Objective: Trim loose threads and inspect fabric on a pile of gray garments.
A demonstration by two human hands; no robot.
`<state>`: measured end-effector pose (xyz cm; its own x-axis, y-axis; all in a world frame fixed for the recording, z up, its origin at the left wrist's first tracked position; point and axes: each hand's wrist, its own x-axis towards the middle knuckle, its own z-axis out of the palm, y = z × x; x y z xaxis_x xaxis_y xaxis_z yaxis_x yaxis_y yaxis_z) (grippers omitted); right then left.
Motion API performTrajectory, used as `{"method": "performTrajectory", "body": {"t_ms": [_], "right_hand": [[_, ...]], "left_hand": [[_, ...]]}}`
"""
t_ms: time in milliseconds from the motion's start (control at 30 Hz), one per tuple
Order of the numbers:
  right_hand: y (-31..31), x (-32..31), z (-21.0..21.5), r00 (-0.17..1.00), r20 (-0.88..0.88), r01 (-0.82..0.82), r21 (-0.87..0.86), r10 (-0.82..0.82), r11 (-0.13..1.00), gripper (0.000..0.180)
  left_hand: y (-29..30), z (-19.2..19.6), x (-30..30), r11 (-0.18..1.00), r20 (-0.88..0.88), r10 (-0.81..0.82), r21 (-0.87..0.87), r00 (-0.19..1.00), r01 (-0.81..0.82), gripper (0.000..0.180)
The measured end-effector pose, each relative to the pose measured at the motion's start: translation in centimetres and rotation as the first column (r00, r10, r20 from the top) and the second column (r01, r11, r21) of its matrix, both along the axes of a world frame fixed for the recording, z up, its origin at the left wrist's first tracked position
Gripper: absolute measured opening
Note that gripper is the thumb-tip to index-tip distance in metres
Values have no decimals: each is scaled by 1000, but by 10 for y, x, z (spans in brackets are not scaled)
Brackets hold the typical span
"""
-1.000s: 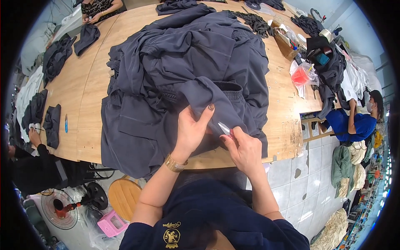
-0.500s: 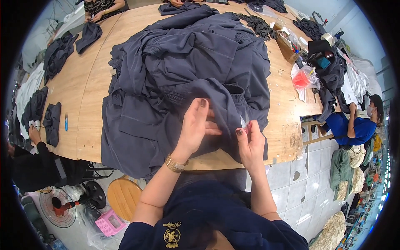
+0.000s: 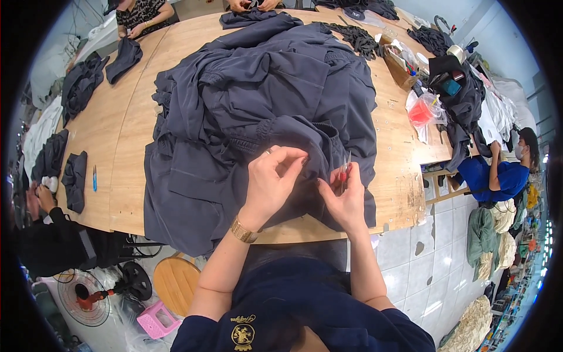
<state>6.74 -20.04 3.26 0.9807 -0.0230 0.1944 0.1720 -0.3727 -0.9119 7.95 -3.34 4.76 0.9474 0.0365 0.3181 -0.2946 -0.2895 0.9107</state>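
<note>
Left hand (image 3: 271, 186): a fold of the dark garment (image 3: 258, 117) is pinched between thumb and fingers (image 3: 291, 157), which are closed narrow on the cloth and lift it slightly.
Right hand (image 3: 346, 196): a small clipper with a red grip (image 3: 343, 170) is held in closed fingers, its pale blades pointed up at the pinched fold, just beside the left fingertips.
Garment: a large heap of dark grey cloth is spread over the wooden tabletop (image 3: 126, 126); the worked edge lies at the near side, close to the tabletop's rim.
Step in hand: a loose thread appears to be trimmed at the seam, though the thread itself is too small to be made out.
Done well: the cloth is best kept taut and the blades laid flat beside the seam, so that only thread is cut.
Surroundings: smaller dark pieces (image 3: 75, 179) are stacked at the left.
</note>
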Motion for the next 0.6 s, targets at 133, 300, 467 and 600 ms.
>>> {"method": "performTrajectory", "body": {"t_ms": [133,300,467,600], "right_hand": [[-3,2,-4,999,48,6,16,-7,1000,34],[-11,7,-13,999,14,-44,166,42,985,29],[-14,6,-24,982,-79,-115,461,170,880,24],[-13,-1,-23,941,-148,-179,549,306,816,23]], "left_hand": [[7,2,3,985,89,161,48,983,-166,6],[11,-6,2,963,56,208,-185,977,-194,9],[-17,-7,-5,974,181,105,179,978,-138,31],[-35,-18,-4,917,256,169,314,952,-248,28]]}}
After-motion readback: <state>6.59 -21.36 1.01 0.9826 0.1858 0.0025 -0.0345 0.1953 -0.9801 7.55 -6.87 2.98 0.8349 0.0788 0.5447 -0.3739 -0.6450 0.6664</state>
